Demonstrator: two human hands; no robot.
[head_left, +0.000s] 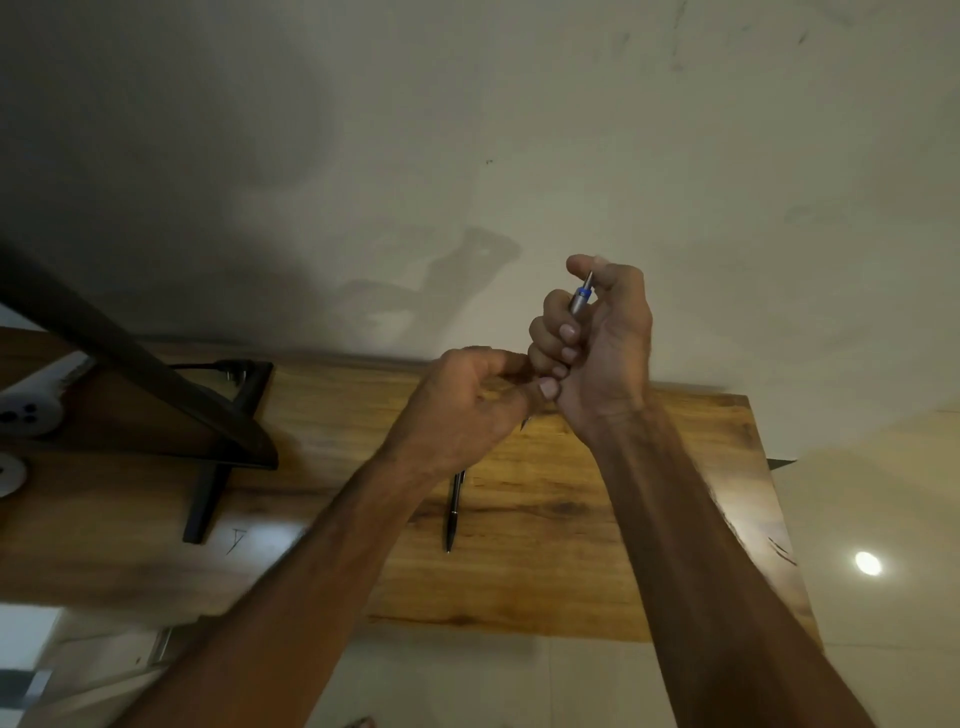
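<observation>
My right hand (597, 353) grips a silver pen with a blue ring (581, 299) in its fist, upright above the wooden desk (571, 545). The thumb rests on the pen's top end. My left hand (467, 410) is curled right against the right fist, and its thumb and fingers pinch the pen's lower end. A small dark tip pokes out beneath the left fingers. Most of the pen's barrel is hidden inside the two hands. A second, black pen (453, 512) lies flat on the desk under my left wrist.
A dark monitor (130, 358) on a black stand (208, 499) leans over the desk's left part. White sockets (26, 413) sit at the far left. A plain wall rises behind the desk. Pale floor tiles (883, 519) lie beyond the desk's right edge.
</observation>
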